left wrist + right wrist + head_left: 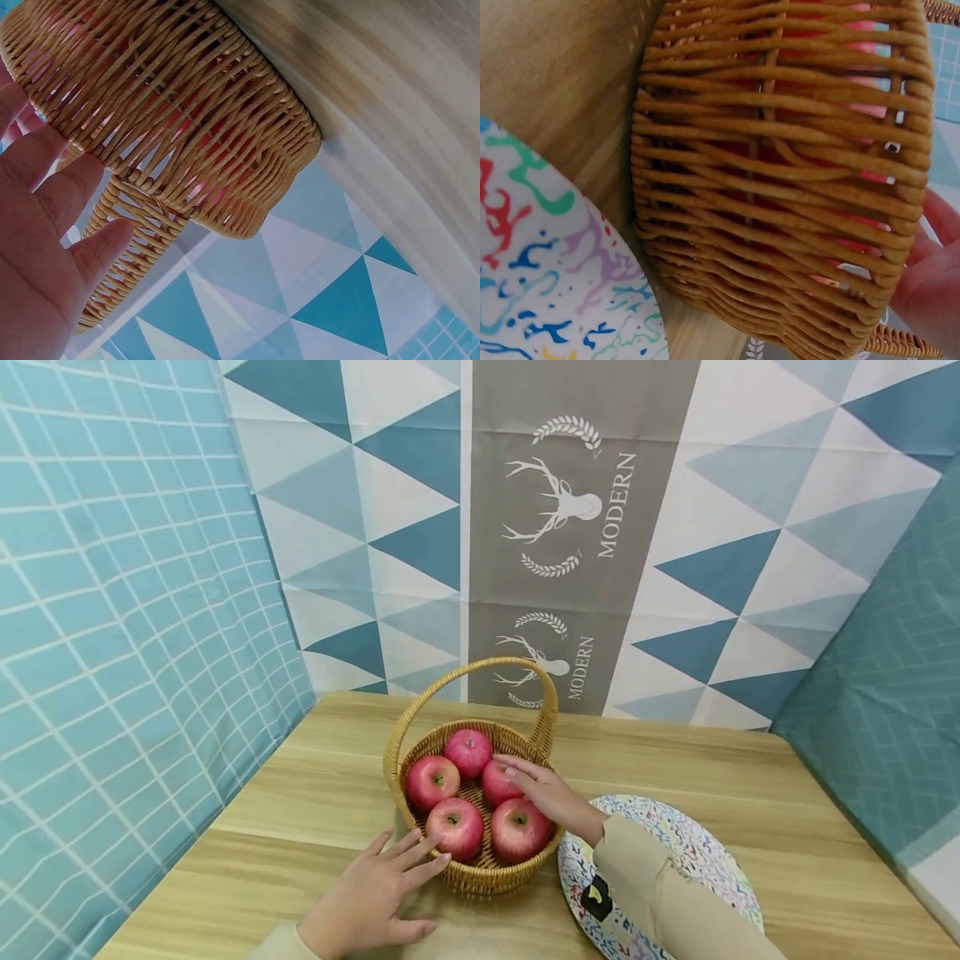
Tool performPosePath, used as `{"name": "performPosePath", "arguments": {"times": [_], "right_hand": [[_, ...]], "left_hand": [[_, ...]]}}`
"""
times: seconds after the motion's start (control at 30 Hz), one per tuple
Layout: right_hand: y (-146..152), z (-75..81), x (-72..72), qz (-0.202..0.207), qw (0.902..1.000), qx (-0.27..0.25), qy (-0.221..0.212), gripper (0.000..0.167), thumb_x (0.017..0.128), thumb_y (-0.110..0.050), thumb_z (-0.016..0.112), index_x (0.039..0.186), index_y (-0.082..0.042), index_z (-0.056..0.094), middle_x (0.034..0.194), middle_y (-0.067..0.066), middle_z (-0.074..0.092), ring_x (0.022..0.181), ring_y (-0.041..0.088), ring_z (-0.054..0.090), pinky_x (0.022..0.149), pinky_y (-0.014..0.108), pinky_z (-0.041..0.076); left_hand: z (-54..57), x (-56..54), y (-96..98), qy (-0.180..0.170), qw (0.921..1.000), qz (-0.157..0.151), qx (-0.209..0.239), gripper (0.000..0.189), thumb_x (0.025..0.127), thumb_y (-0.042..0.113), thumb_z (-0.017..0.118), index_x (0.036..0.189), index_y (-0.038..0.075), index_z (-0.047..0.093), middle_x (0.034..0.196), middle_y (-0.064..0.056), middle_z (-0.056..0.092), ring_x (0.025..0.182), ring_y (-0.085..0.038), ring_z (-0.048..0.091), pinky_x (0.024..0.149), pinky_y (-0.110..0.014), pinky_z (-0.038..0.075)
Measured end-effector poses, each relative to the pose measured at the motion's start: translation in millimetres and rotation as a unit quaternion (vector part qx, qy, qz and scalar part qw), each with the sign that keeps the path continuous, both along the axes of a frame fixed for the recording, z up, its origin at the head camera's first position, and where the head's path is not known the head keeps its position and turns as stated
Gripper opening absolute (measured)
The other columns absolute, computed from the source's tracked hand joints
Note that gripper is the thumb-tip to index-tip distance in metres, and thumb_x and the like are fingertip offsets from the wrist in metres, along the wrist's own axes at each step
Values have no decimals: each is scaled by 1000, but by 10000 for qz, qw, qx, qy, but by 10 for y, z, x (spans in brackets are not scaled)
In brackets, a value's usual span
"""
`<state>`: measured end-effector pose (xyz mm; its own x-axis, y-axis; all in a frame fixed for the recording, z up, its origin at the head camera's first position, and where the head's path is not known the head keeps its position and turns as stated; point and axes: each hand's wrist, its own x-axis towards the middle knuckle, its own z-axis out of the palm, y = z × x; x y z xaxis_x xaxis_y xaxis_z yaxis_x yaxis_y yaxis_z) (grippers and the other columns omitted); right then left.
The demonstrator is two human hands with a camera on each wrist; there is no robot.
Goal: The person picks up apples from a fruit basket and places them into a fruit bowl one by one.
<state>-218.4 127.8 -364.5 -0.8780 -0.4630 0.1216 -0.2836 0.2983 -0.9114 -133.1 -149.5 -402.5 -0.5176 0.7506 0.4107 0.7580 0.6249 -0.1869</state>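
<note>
A wicker basket point(487, 878) with a tall arched handle point(551, 702) stands on the table and holds several red apples point(457, 828). My left hand point(375, 897) is at the basket's near left side, fingers spread, with the fingertips right at the rim beside the nearest apple. In the left wrist view, those fingers point(71, 191) lie along the woven rim. Over the far right rim reaches my right hand point(551, 795), its extended fingers lying over the right-hand apple point(498, 783) and partly covering it. The right wrist view shows the basket's side point(780, 172), with only part of that hand visible behind the rim.
A round plate point(708, 852) with a multicoloured squiggle pattern lies right of the basket, partly under my right forearm. Behind the wooden table point(315, 777) hangs a patterned cloth point(420, 468). Blue checked cloth point(135, 610) borders the left, green cloth point(892, 693) the right.
</note>
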Motion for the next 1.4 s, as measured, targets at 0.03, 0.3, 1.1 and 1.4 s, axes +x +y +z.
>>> {"name": "performPosePath", "arguments": {"times": [0.03, 0.3, 1.1, 1.4], "right_hand": [[-1, -3, -5, 36, 9998, 170, 87, 44, 102, -24, 41, 139, -1, 47, 145, 19, 42, 134, 36, 36, 107, 53, 29], [0, -83, -44, 812, 9854, 1287, 764, 40, 101, -28, 45, 128, -2, 59, 132, 14, 57, 126, 32, 47, 104, 49, 35], [225, 49, -87, 1336, 9154, 3385, 1721, 57, 71, -19, 77, 123, -4, 60, 108, 6, 67, 96, 16, 61, 87, 34, 49], [103, -21, -116, 1460, 8855, 3870, 2119, 55, 66, -25, 79, 113, -9, 56, 95, 1, 61, 91, 17, 61, 84, 32, 49]], "left_hand": [[0, -4, 0, 19, 10000, -14, -1, 62, 76, 57, 69, 122, 14, 66, 125, -11, 63, 116, -30, 59, 87, -55, 47], [3, -40, 8, 79, 9999, -75, -15, 61, 76, 57, 69, 121, 15, 67, 125, -10, 63, 115, -29, 59, 85, -54, 49], [50, -38, 9, -61, 9998, 173, -48, 59, 75, 58, 68, 119, 19, 68, 124, -6, 64, 114, -27, 60, 79, -54, 50], [30, -32, 6, -92, 9998, 181, -1, 59, 74, 57, 69, 119, 19, 67, 124, -6, 64, 114, -26, 60, 80, -53, 50]]}}
